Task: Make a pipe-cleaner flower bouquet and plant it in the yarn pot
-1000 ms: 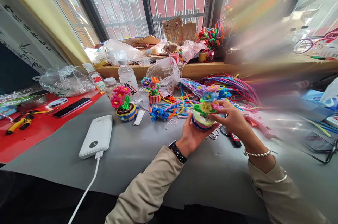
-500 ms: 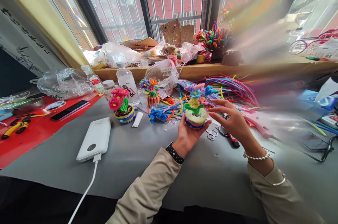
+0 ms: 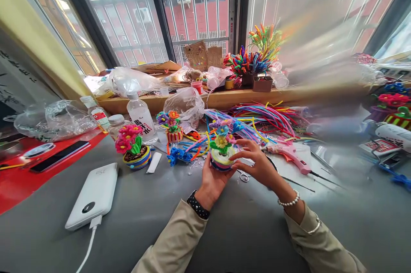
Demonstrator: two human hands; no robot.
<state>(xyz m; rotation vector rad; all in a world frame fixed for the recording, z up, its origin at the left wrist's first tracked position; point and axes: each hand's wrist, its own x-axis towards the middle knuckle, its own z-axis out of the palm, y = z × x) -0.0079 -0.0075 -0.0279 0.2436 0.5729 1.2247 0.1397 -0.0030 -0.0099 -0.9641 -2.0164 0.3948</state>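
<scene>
A small round pot wound from striped pipe cleaners and topped with yellow, blue and pink fuzzy flowers (image 3: pixel 221 153) is held just above the grey table (image 3: pixel 250 226), in front of a heap of loose coloured pipe cleaners (image 3: pixel 263 116). The left hand (image 3: pixel 212 178) cups it from below, palm up, forearm angled in from the lower left. The right hand (image 3: pixel 258 166) pinches the pot's right rim with curled fingers, wrist bent inward. A pink glue gun (image 3: pixel 289 155) lies just to the right.
</scene>
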